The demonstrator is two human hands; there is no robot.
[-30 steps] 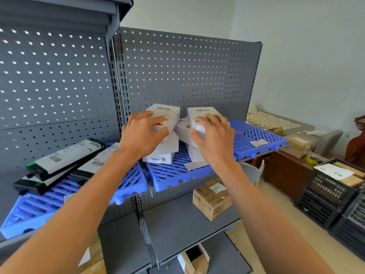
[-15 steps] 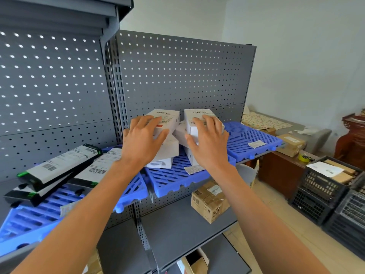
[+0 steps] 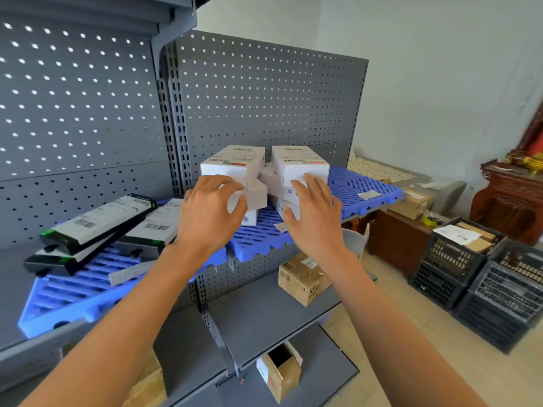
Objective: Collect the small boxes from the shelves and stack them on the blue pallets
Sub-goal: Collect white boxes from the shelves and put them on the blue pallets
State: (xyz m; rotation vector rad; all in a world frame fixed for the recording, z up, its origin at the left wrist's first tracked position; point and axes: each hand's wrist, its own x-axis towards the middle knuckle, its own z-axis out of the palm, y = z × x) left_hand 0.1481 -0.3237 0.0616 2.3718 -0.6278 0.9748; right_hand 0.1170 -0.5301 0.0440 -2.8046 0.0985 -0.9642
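Far left: flat black-and-white boxes (image 3: 97, 227) lying slanted on the left blue pallet (image 3: 73, 292), overlapping each other. Not being touched.

Centre: left hand (image 3: 210, 214) with fingers loosely spread, fingertips resting on the front of the left white box stack (image 3: 235, 177); thumb sitting against a lower box. No real grip yet, more steadying than holding.

Right of that: right hand (image 3: 314, 215) also open, fingers laid flat against the front of the right white box stack (image 3: 298, 174). Both stacks are sitting on the right blue pallet (image 3: 367, 186), on the shelf, leaning into each other in the middle.

Handling guess: small cardboard cartons, probably light, stiff enough to squeeze from the sides, smooth faces so likely a bit slippery. Stacks look uneven, so best taking each by opposite side faces, low down, rather than pushing the tops.

Lower right: a brown carton (image 3: 302, 279) on the shelf below.
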